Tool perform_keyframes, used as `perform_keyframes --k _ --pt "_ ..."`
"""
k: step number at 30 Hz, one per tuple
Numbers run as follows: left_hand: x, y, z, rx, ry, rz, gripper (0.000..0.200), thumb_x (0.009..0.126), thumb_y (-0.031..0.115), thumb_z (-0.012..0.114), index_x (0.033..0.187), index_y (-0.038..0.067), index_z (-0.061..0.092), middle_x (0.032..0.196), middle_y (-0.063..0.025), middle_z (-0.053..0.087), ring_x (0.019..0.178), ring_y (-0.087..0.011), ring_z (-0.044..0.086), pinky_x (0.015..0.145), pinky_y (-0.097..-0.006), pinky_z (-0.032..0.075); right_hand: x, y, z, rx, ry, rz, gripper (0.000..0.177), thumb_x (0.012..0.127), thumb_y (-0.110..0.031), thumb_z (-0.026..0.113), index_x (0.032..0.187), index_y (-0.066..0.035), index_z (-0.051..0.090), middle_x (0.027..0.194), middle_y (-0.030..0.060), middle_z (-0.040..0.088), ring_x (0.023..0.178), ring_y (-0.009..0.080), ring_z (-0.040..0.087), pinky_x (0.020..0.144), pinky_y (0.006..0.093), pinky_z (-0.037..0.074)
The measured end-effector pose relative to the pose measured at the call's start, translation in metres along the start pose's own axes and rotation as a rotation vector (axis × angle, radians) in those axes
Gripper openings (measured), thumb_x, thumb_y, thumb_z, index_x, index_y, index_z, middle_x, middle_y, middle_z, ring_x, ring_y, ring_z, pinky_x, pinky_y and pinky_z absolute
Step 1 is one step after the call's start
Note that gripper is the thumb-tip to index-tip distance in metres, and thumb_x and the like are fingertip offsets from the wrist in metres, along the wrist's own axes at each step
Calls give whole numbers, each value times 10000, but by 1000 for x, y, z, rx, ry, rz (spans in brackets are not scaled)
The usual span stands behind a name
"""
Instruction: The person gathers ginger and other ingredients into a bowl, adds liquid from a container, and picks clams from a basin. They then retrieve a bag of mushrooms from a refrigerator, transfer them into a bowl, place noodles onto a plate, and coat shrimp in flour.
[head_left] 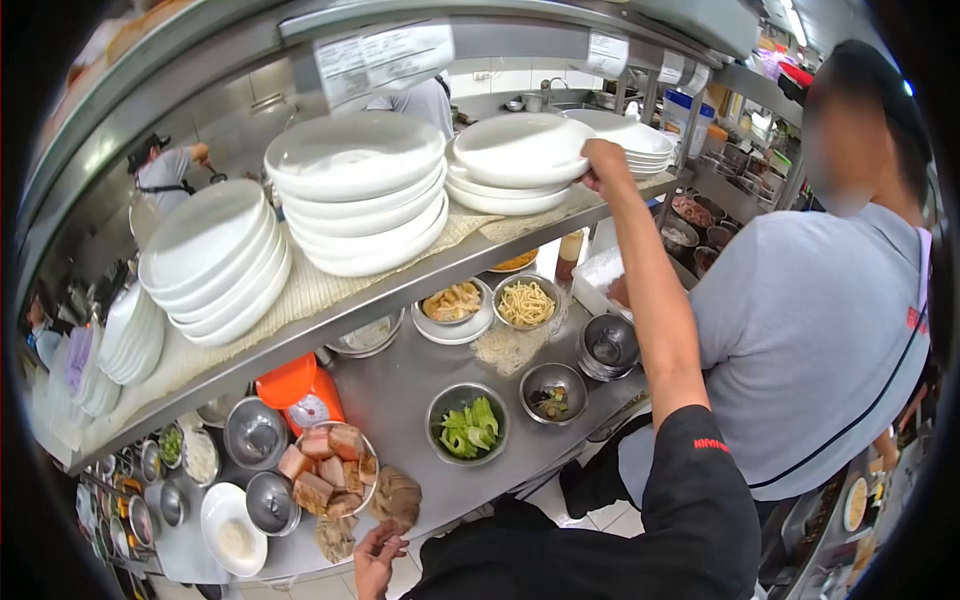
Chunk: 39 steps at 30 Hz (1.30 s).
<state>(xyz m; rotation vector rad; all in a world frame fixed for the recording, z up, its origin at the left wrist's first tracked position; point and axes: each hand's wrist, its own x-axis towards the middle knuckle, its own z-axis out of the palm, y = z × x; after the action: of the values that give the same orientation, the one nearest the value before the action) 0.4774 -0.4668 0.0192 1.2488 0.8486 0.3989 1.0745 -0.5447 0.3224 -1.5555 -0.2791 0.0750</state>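
My right hand point(607, 168) is closed on the rim of a white plate point(520, 148), the top one of a stack on the steel shelf, its near edge tilted slightly. Down at the counter's front edge, my left hand point(378, 556) has loosely curled fingers with nothing seen in them. Close to it are brown tied bundles point(395, 498) and a bowl of meat chunks point(328, 468). Below the shelf stand a steel bowl of green leaves point(470, 428), a bowl with small scraps point(552, 395) and a bowl of noodles point(526, 303).
More white plates point(358, 170) are stacked along the shelf point(470, 240). An orange kitchen scale point(305, 392) and steel bowls point(255, 435) crowd the counter's left. A co-worker in a grey shirt point(810, 310) stands close on my right. Another person point(168, 170) works beyond the shelf.
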Motion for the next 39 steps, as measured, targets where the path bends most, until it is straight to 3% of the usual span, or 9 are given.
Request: perform_keyframes --k 2,9,12,18,21,28,32,37,39 --pt "2 -4 8 -6 7 -62 353 856 93 572 1147 -90 493 989 -182 625 785 -238 651 630 -290 526 7 3 5 -136 15 -21 239 729 -129 456 664 72 567 593 174 589 413 197 555 350 329 422" --pt "22 -39 17 104 0 -248 357 839 121 590 1121 -86 519 942 -157 639 760 -208 642 586 -270 500 3 -5 7 -316 52 38 272 713 -167 468 747 50 628 623 154 630 490 222 621 463 304 496" --pt "20 -48 26 254 8 -277 379 833 140 589 1139 -74 523 937 -149 641 734 -201 639 577 -274 495 6 -2 5 -575 16 18 341 687 -240 505 860 19 643 796 156 664 855 278 648 829 383 482" --pt "-3 -81 31 548 76 -413 393 823 173 580 1148 -45 545 926 -144 643 815 -222 638 636 -330 506 -11 0 7 -639 239 -154 450 764 -390 539 1004 -19 625 1035 218 614 1015 351 578 844 420 460" --pt "-8 -209 -18 722 -32 -354 342 806 160 581 1115 14 585 958 -120 649 855 -225 634 696 -356 498 -29 1 5 -571 358 -248 487 796 -458 521 1031 -46 627 999 219 624 994 374 578 845 434 453" --pt "-50 -250 -12 767 -83 -563 314 793 155 586 1083 37 601 966 -107 651 869 -218 632 728 -356 495 -41 16 0 -381 285 -361 419 807 -391 544 1059 -68 628 968 194 637 945 357 592 843 436 436" --pt "-78 -265 -24 733 -107 -549 298 785 152 589 1065 49 610 971 -99 653 877 -214 631 747 -356 492 -29 32 8 -192 389 -617 321 789 -292 624 1017 -66 638 969 147 638 872 309 603 814 415 438" --pt "-125 -318 -24 762 -193 -326 280 776 148 593 1042 66 622 978 -90 654 887 -208 629 770 -357 490 -33 30 8 -68 359 -803 382 773 -283 700 1105 -116 610 929 45 616 711 127 541 641 275 453" --pt "-110 -318 -6 861 -154 -452 245 755 140 601 990 75 628 935 -84 657 830 -209 635 740 -355 510 -49 19 16 -41 429 -884 319 763 -256 721 1016 -74 656 946 40 621 737 126 547 660 268 458"
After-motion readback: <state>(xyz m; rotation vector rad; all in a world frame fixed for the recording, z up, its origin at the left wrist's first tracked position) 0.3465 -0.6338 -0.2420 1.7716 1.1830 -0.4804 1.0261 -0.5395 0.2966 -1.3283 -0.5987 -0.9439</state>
